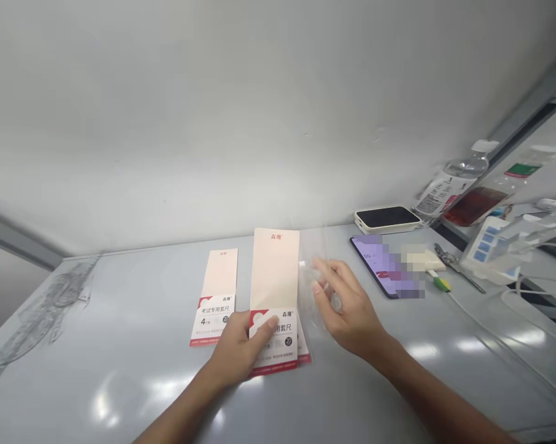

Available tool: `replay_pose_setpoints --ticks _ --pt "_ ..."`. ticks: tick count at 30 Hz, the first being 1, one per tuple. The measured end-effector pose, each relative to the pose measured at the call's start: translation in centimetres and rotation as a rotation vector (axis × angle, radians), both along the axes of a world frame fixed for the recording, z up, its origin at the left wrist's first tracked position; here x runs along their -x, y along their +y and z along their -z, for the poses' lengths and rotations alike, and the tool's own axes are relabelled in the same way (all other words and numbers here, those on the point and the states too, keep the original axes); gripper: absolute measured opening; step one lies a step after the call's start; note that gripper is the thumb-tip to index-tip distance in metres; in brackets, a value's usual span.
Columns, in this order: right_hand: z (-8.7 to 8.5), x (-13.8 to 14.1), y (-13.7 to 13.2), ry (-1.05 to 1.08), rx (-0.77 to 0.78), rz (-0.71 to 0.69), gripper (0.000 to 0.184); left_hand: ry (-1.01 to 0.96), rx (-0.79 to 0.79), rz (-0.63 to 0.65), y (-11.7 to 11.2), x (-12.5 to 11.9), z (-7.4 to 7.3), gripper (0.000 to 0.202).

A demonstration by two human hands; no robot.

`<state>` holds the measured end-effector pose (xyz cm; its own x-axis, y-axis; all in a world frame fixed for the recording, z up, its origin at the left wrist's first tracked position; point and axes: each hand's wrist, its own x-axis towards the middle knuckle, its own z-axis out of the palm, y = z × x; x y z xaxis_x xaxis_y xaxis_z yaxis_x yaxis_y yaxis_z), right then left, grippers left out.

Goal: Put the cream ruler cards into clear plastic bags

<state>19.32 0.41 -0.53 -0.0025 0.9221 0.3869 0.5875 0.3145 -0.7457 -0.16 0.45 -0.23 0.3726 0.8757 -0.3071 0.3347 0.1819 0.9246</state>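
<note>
While the left hand [241, 348] grips the lower edge of the ruler-set card [274, 277] and the right hand [352, 308] narrowly pinches a clear plastic sleeve [315, 246] beside it, slick plastic could slip free or tight fingers crease the card.

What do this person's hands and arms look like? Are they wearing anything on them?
The left hand and right hand are bare, with no gloves, and no ring, watch or bracelet shows. The left forearm and right forearm are bare too, with no sleeve in view.
</note>
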Motion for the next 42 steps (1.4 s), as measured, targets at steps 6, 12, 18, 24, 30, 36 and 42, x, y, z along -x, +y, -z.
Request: replay_pose_setpoints --ticks 6,12,18,24,30,36,42 --pt "0.0 0.3 -0.3 -0.001 -0.021 -0.058 0.045 0.016 -0.062 0.071 0.0 0.5 0.0 0.039" --pt "-0.6 0.0 -0.6 0.108 0.009 -0.148 0.044 0.036 -0.036 -0.044 0.4 0.4 0.2 0.037" --pt "-0.8 -0.2 -0.8 0.59 0.357 -0.274 0.04 -0.012 -0.01 0.015 0.7 1.1 -0.2 0.035" --pt "-0.8 -0.9 -0.1 1.02 0.537 -0.374 0.041 -0.096 0.14 0.126 1.0 2.5 -1.0 0.029" --pt "-0.6 -0.8 0.1 1.134 0.645 -0.401 0.036 -0.115 0.174 0.044 1.1 2.0 -1.2 0.031" --pt "-0.7 0.0 0.3 1.108 0.744 -0.429 0.045 -0.121 0.067 -0.108 1.4 1.3 -0.8 0.033" --pt "-0.6 0.6 0.1 1.232 0.785 -0.375 0.048 -0.156 0.026 -0.21 0.8 0.7 -1.1 0.036"
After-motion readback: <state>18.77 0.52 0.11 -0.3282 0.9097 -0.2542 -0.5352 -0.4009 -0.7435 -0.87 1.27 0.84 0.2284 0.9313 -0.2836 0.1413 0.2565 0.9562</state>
